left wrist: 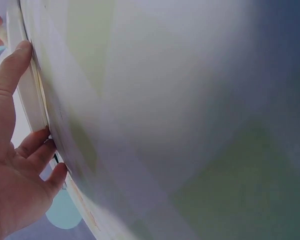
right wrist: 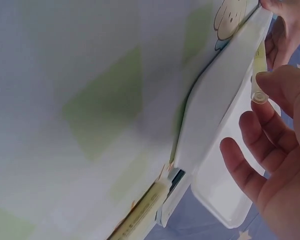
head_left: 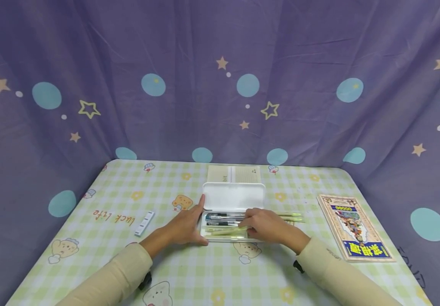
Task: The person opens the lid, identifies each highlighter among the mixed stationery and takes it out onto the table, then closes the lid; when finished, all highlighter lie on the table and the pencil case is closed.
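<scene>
head view: left hand (head_left: 183, 225) grips white pencil case (head_left: 233, 199) at its left end; right hand (head_left: 265, 225) pinches pale yellow pen (right wrist: 260, 62) between thumb and fingers.

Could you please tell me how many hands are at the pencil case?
2: the left hand holds the left end of the open pencil case; the right hand, over its right side, pinches a pale yellow pen.

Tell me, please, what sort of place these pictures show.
Probably an indoor desk area arranged for handling stationery: a table with a checked cover, a purple star-patterned curtain hanging around it, and an open white pencil case with pens inside.
</scene>
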Available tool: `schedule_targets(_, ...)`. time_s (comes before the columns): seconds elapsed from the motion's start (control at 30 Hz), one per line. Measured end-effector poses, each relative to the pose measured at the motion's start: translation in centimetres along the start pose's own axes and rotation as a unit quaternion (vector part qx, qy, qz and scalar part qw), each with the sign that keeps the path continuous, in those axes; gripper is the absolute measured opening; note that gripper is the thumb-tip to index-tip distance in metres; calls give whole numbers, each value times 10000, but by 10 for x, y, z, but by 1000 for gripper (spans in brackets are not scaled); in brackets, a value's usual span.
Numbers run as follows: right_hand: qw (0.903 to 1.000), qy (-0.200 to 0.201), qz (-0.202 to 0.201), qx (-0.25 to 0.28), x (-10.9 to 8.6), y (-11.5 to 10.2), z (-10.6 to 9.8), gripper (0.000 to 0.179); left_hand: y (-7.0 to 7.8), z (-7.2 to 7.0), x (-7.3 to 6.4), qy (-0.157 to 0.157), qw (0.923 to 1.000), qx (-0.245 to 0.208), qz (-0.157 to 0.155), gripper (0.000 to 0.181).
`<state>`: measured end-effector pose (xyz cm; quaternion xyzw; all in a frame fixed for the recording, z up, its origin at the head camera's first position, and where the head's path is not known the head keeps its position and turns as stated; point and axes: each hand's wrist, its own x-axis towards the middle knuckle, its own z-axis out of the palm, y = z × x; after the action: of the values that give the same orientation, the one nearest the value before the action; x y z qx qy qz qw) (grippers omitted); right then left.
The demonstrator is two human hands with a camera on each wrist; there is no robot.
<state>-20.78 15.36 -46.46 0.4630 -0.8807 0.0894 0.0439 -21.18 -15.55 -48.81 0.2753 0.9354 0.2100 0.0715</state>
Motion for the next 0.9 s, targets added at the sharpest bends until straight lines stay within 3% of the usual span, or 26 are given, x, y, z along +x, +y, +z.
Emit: schedule_targets(0.9,9970,370,629,240,-39,36,-19,24,-2,1,1,57,10000,48,30,148)
